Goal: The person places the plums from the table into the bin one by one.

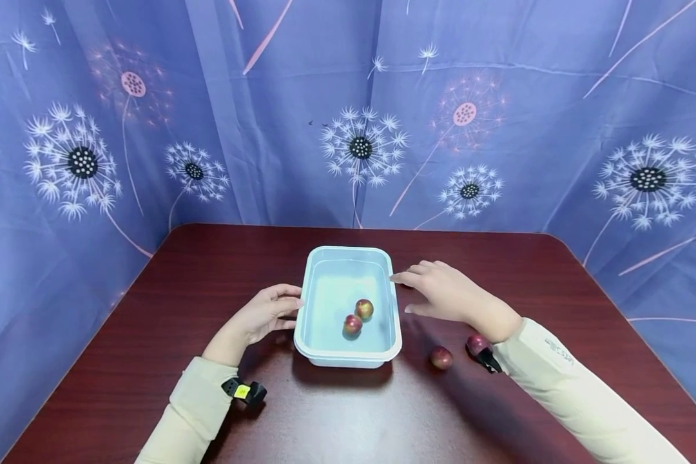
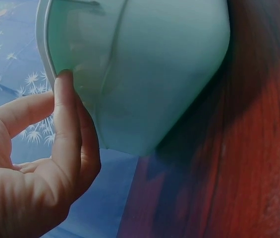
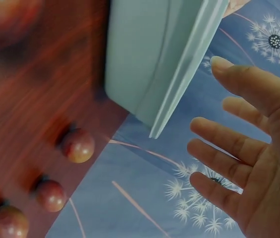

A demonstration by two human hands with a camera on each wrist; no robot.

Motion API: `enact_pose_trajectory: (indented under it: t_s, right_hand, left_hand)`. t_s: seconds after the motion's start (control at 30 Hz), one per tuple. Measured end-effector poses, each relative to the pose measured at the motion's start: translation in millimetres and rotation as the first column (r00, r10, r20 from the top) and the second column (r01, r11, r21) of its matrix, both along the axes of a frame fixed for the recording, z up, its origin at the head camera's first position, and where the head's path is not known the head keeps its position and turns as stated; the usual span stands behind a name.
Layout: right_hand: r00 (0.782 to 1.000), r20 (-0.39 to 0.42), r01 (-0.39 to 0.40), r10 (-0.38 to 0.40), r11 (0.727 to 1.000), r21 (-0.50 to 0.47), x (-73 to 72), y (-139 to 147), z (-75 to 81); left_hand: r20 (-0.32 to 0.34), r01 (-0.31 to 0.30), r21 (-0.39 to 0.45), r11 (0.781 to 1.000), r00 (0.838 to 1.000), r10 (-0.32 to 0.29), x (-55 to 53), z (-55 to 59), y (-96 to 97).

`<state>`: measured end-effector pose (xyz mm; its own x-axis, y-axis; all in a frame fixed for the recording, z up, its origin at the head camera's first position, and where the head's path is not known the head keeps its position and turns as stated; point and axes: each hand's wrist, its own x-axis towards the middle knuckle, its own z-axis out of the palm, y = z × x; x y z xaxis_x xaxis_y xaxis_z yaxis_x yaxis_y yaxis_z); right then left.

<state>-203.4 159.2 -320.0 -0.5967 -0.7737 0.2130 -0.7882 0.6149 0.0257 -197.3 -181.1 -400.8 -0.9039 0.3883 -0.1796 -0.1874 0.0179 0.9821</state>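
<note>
A pale blue plastic basin (image 1: pixel 348 356) stands on the table with two red-yellow plums (image 1: pixel 352 324) touching each other inside. My left hand (image 1: pixel 267 314) is at its left side, fingertips touching the rim and outer wall; the left wrist view shows the fingers (image 2: pixel 66 124) fairly straight against the rim. My right hand (image 1: pixel 446 293) hovers by the right rim, its fingers spread and holding nothing, as the right wrist view confirms. One plum (image 1: pixel 441 357) lies on the table below this hand, another plum (image 1: pixel 477 345) beside the right wrist. A further fruit behind the right fingers is mostly hidden.
The dark red wooden table (image 1: pixel 226 258) ends at a blue curtain (image 1: pixel 278 161) with dandelion prints. Several plums (image 3: pixel 78 145) lie on the table to the basin's right in the right wrist view. Black straps with small devices (image 1: pixel 246 391) are on both wrists.
</note>
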Motion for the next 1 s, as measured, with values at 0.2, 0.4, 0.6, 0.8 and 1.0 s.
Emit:
enact_pose_trajectory:
  t_s: [0.2, 0.4, 0.6, 0.8, 1.0]
  right_hand:
    - [0.999, -0.035, -0.024, 0.024, 1.000, 0.001, 3.0, 9, -4.1]
    - [0.998, -0.050, -0.022, 0.023, 1.000, 0.006, 8.7, 20, -8.3]
    - [0.999, -0.009, -0.038, 0.038, 0.999, 0.010, 15.6, 28, -16.8]
    - [0.997, 0.028, -0.069, 0.069, 0.997, 0.024, 21.8, 32, -27.7]
    - [0.998, 0.032, -0.051, 0.050, 0.997, 0.054, 32.1, 38, -35.8]
  left_hand:
    - [0.007, -0.006, 0.001, 1.000, 1.000, 0.006, -0.6, 1.2, -1.2]
    - [0.019, -0.009, 0.001, 1.000, 1.000, 0.009, -1.5, 1.5, 0.7]
    - [0.020, -0.001, -0.001, 1.000, 1.000, 0.001, -1.4, 1.7, 0.7]
    - [0.018, -0.004, -0.005, 1.000, 1.000, 0.004, -2.6, 0.9, -2.0]
    - [0.020, 0.001, 0.004, 1.000, 1.000, -0.001, -3.0, -0.9, -1.5]
